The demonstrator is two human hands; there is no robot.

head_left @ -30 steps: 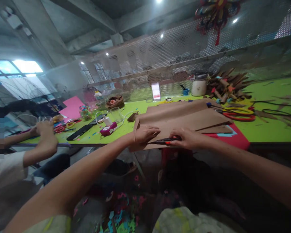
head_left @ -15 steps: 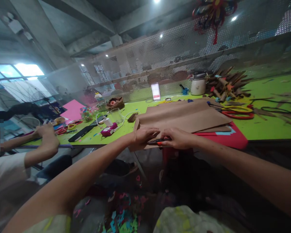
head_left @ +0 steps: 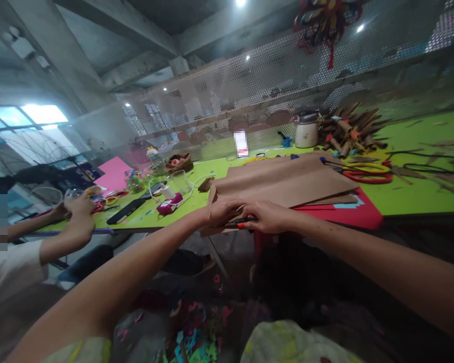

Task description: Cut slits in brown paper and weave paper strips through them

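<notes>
Large brown kraft paper [head_left: 280,181] lies folded over the table's front edge, its left side creased upward. My left hand [head_left: 224,212] lies on its near left corner with the fingers stretched to the right. Close against those fingertips, my right hand [head_left: 267,216] is closed around a slim dark pen-like tool [head_left: 245,220], pointing left along the paper. An orange-red spot shows at my right thumb tip. The tool's exact kind is not clear, and its tip is partly hidden by my left hand.
A red sheet [head_left: 363,212] lies beneath the paper. Red-and-yellow-handled scissors [head_left: 366,174], a white jar [head_left: 306,132] and a heap of brown paper rolls [head_left: 348,133] are behind. Leftward are a purple box [head_left: 169,204], a black phone [head_left: 126,210] and a co-worker's hands [head_left: 79,204].
My right hand has slid a little left along the paper with the dark tool, closer to my left hand. My left hand stays nearly in place. The co-worker's hands moved slightly.
</notes>
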